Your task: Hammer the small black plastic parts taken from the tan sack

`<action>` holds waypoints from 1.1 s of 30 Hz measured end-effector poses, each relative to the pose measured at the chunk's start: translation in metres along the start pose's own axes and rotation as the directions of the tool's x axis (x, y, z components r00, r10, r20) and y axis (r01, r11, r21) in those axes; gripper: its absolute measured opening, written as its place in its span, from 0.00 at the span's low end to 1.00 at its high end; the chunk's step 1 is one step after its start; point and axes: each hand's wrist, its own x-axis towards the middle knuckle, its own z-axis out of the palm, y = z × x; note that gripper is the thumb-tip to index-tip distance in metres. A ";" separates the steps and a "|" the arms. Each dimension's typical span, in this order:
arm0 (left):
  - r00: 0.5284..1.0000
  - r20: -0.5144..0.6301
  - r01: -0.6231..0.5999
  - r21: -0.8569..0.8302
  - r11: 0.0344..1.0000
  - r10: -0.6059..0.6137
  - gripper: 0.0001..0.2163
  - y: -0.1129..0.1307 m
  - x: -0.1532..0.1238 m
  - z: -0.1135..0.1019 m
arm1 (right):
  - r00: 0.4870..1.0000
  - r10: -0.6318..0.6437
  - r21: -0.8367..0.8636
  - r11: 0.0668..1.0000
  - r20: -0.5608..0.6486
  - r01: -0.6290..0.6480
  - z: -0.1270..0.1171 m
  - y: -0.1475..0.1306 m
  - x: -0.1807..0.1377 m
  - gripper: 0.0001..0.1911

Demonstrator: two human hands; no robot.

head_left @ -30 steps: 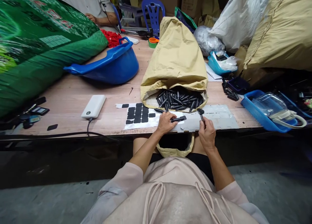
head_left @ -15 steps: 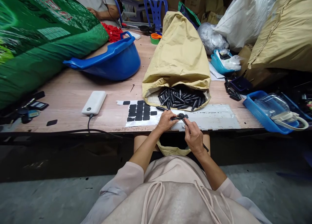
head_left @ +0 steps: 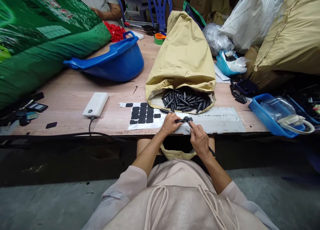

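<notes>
At the table's front edge my left hand pinches a slim black rod-like piece, its far end meeting a round black head. That head belongs to a black long-handled tool, possibly a ratchet wrench; its exact kind is unclear. My right hand is wrapped round the handle, whose end shows below the palm. Just beyond my hands a yellow sack lies with its mouth toward me, full of black cylindrical parts. A sheet of black rounded-square stickers lies left of my left hand.
A white power bank with a cable and a blue basin stand to the left, near a big green sack. On the right is a blue tray. An open bag rests in my lap. Across the table sits another person.
Both hands keep nearly the same place and hold. The right hand and tool handle have shifted very slightly; the whole view has moved a little.
</notes>
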 end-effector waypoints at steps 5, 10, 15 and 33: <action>1.000 -0.013 -0.003 0.030 1.000 0.003 0.06 0.001 -0.001 0.002 | 0.996 0.054 0.035 0.998 -0.075 -0.051 -0.003 0.007 0.006 0.21; 1.000 -0.020 -0.009 0.037 0.999 0.010 0.06 0.001 -0.002 0.003 | 0.977 0.126 -0.099 0.985 -0.171 -0.144 -0.015 0.037 0.019 0.21; 0.999 0.006 -0.035 0.016 0.999 0.035 0.07 0.001 -0.003 -0.001 | 0.972 0.170 -0.282 0.936 -0.165 -0.212 -0.019 0.074 0.023 0.20; 0.997 0.081 -0.024 0.044 0.999 0.021 0.12 0.001 -0.006 -0.006 | 0.958 0.221 -0.342 0.899 -0.184 -0.273 -0.010 0.076 0.026 0.19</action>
